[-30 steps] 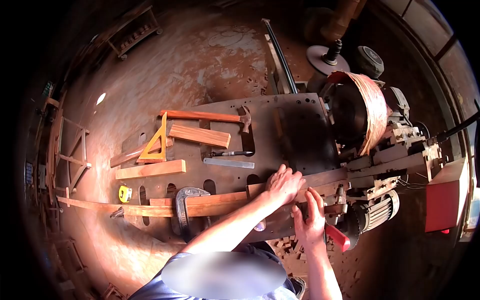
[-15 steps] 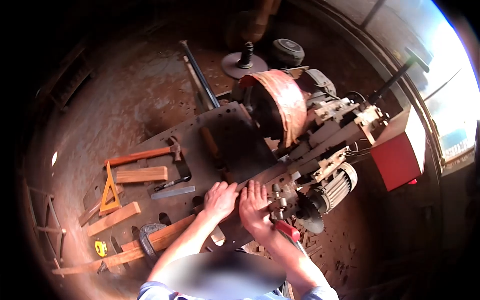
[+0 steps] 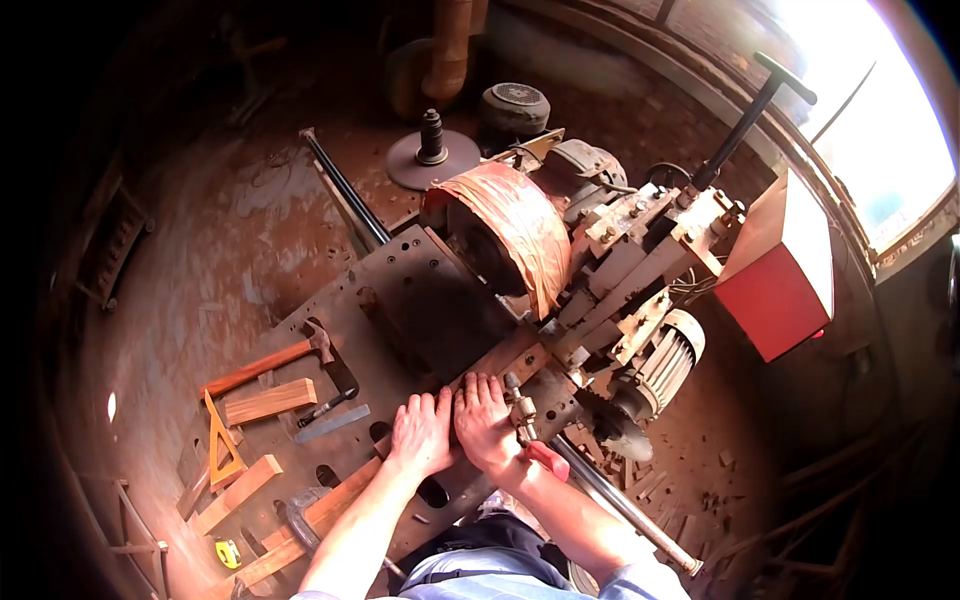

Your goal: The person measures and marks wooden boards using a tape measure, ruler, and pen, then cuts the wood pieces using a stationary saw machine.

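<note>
My left hand (image 3: 421,434) and my right hand (image 3: 486,424) lie side by side at the near part of a dark metal machine table (image 3: 400,285). Fingers bent and close together, both grip the near end of a wooden board (image 3: 512,354); their undersides are hidden. Just right of my right hand stands a metal clamp (image 3: 522,405) with a red handle (image 3: 547,460). Past the clamp is a round saw blade (image 3: 615,425). A dark slot in the tabletop opens beside my left wrist.
On the table lie a hammer (image 3: 262,365), wood blocks (image 3: 270,402), a metal strip (image 3: 333,424), an orange set square (image 3: 225,450), a C-clamp (image 3: 300,520) and a tape measure (image 3: 228,553). A motor (image 3: 667,360), wrapped drum (image 3: 510,225) and red box (image 3: 775,310) stand at right.
The view has shifted, so the table and machine sit farther left. The clamp appears slightly farther from the saw blade. Both hands stay together at the board.
</note>
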`<act>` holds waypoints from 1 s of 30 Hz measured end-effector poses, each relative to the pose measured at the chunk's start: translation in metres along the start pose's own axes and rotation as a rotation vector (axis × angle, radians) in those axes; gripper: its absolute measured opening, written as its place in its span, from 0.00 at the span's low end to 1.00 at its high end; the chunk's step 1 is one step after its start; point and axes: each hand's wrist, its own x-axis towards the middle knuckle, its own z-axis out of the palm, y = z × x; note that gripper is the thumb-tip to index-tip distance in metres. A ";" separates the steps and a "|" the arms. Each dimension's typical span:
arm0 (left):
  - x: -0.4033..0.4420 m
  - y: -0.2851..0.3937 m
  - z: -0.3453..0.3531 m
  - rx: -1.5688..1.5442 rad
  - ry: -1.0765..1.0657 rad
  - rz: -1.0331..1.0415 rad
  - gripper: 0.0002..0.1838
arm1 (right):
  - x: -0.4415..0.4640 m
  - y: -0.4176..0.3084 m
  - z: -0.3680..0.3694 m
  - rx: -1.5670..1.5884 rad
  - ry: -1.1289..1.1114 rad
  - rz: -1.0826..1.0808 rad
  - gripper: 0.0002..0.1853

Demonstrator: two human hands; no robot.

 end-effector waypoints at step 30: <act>0.122 -0.177 -0.047 -0.028 -0.104 0.026 0.47 | 0.204 -0.048 0.019 0.154 0.046 0.066 0.20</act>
